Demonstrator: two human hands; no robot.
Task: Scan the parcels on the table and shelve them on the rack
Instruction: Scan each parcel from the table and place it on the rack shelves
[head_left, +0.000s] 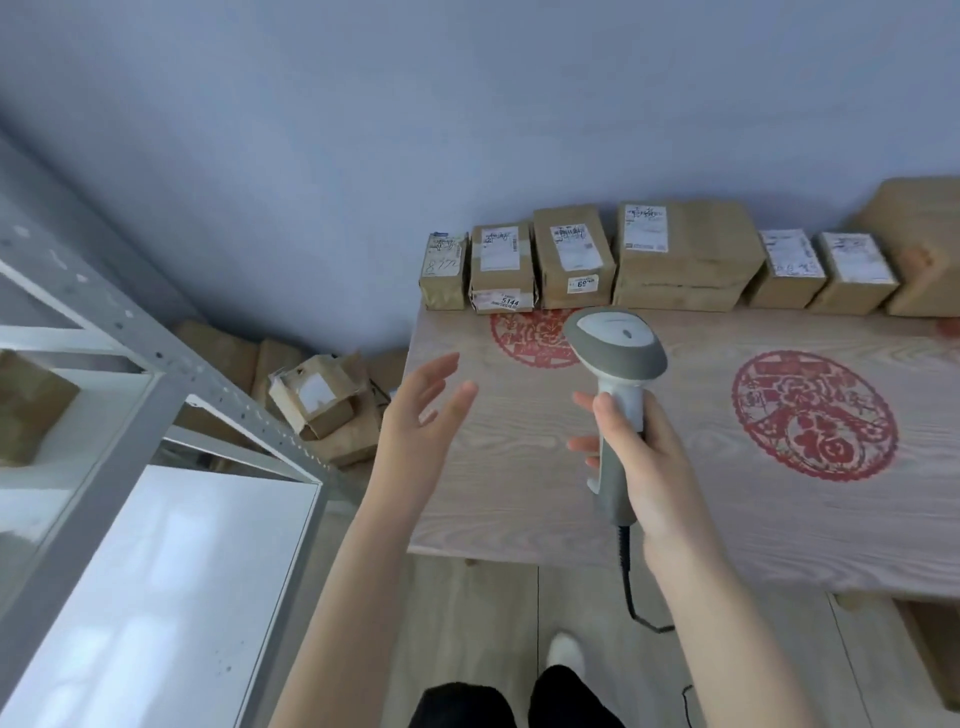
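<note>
Several brown cardboard parcels (571, 260) with white labels stand in a row along the far edge of the wooden table (519, 499), against the wall. My right hand (644, 457) grips the handle of a grey and white barcode scanner (615, 343), its head up and facing the parcels. My left hand (423, 410) hovers open above the table's left edge, fingers straight, holding nothing. The grey metal rack (156, 374) with white shelves stands at the left; one brown parcel (28, 402) sits on a shelf at the far left.
A heap of brown parcels (317, 400) lies on the floor between the rack and the table. Two red paper-cut decorations (813, 415) lie flat on the tabletop. The scanner's black cable (631, 587) hangs down to the floor. My legs show at the bottom.
</note>
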